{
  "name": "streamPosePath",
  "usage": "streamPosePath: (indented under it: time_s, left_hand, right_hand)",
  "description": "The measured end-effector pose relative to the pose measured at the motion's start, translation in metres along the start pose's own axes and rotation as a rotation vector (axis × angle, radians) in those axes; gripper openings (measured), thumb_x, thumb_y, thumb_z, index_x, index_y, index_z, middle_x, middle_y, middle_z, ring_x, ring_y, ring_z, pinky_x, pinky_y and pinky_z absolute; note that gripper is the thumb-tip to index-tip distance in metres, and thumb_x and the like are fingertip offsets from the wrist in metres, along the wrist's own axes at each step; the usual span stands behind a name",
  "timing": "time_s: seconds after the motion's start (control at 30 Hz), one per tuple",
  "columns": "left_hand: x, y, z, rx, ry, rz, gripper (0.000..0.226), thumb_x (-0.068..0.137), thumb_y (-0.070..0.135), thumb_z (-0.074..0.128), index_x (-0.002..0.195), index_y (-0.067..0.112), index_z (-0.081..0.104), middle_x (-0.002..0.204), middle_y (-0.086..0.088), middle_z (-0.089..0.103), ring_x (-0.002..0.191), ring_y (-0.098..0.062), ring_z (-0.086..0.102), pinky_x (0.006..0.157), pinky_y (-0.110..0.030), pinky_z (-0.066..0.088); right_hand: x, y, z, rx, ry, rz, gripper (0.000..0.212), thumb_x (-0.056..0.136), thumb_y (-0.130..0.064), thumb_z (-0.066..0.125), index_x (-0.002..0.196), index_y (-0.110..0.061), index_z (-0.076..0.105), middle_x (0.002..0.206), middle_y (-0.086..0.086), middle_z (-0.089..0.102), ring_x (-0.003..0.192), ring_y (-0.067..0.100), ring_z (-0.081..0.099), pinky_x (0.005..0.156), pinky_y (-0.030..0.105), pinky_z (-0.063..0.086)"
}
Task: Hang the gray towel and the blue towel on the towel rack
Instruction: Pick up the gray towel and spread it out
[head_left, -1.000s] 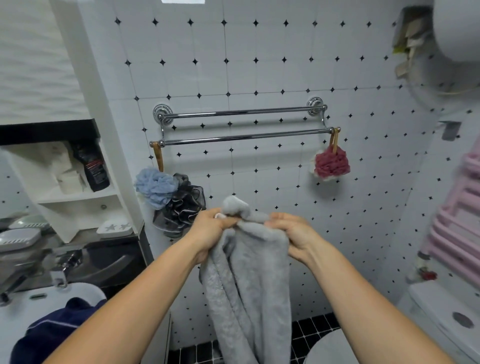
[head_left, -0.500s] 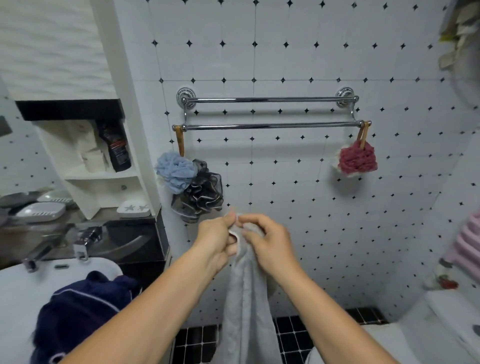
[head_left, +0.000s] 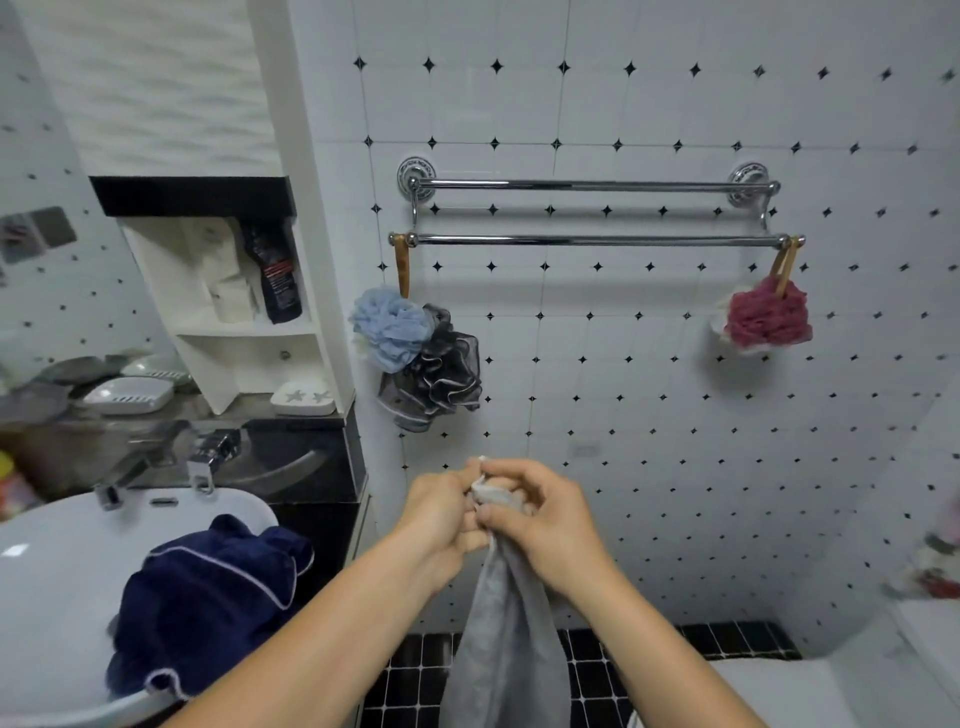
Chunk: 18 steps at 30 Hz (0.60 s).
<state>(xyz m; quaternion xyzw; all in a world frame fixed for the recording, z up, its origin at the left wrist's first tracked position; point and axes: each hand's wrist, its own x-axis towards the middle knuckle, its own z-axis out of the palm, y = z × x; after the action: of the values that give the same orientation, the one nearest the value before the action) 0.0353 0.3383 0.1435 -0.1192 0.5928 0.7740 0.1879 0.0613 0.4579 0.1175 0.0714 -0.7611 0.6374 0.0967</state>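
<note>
The gray towel (head_left: 506, 639) hangs straight down from both my hands, bunched at its top edge. My left hand (head_left: 441, 514) and my right hand (head_left: 540, 525) grip that top edge side by side, touching, well below the chrome towel rack (head_left: 592, 240). The rack has two horizontal bars on the tiled wall, both bare between the hanging items. The dark blue towel (head_left: 208, 597) with light piping lies crumpled in the white sink (head_left: 47, 597) at lower left.
A light blue and a dark grey bath pouf (head_left: 415, 353) hang from the rack's left end, a red one (head_left: 768, 317) from its right end. A white shelf unit (head_left: 244, 322) and faucet (head_left: 208, 457) stand left. The toilet (head_left: 779, 691) is lower right.
My hands have come closer together and dropped lower in view, gathering the gray towel's top into a tight bunch. The view has shifted left and down, showing more of the sink and blue towel.
</note>
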Motion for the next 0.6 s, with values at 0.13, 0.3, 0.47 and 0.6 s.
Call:
streamPosePath:
  time_s: [0.13,0.3,0.47,0.6]
  left_hand:
    - [0.0,0.0,-0.01,-0.034,-0.012,-0.015,0.03,0.1,0.021,0.05,0.1,-0.003,0.068,0.093,-0.027,0.074,0.087,-0.039,0.072,0.075,-0.046,0.06]
    - [0.0,0.001,-0.018,0.048,-0.066,0.038,0.03,0.1,0.023,0.052,0.104,-0.003,0.065,0.083,-0.021,0.076,0.066,-0.027,0.074,0.06,-0.038,0.062]
    - [0.0,0.002,-0.025,0.159,-0.075,0.101,0.033,0.1,0.026,0.052,0.101,-0.003,0.069,0.084,-0.019,0.077,0.068,-0.023,0.074,0.062,-0.035,0.062]
    - [-0.002,0.004,-0.034,0.206,-0.096,0.155,0.033,0.099,0.024,0.053,0.083,0.004,0.073,0.075,-0.013,0.077,0.062,-0.019,0.073,0.052,-0.027,0.056]
  right_hand:
    - [-0.009,0.005,-0.003,0.116,-0.073,0.044,0.039,0.085,-0.005,0.07,0.112,-0.033,0.068,0.109,-0.009,0.075,0.104,0.008,0.068,0.086,0.018,0.051]
    - [-0.005,0.0,-0.011,0.235,-0.029,0.167,0.034,0.086,0.008,0.063,0.111,-0.014,0.066,0.09,0.001,0.078,0.086,0.009,0.072,0.074,0.017,0.054]
    - [-0.004,-0.006,-0.001,0.103,0.028,0.179,0.028,0.071,0.002,0.081,0.093,-0.012,0.072,0.08,0.014,0.074,0.073,0.016,0.068,0.077,0.029,0.058]
    - [0.007,-0.012,-0.006,0.042,0.191,0.16,0.021,0.069,0.0,0.083,0.079,-0.018,0.076,0.067,-0.001,0.072,0.067,0.009,0.067,0.073,0.024,0.058]
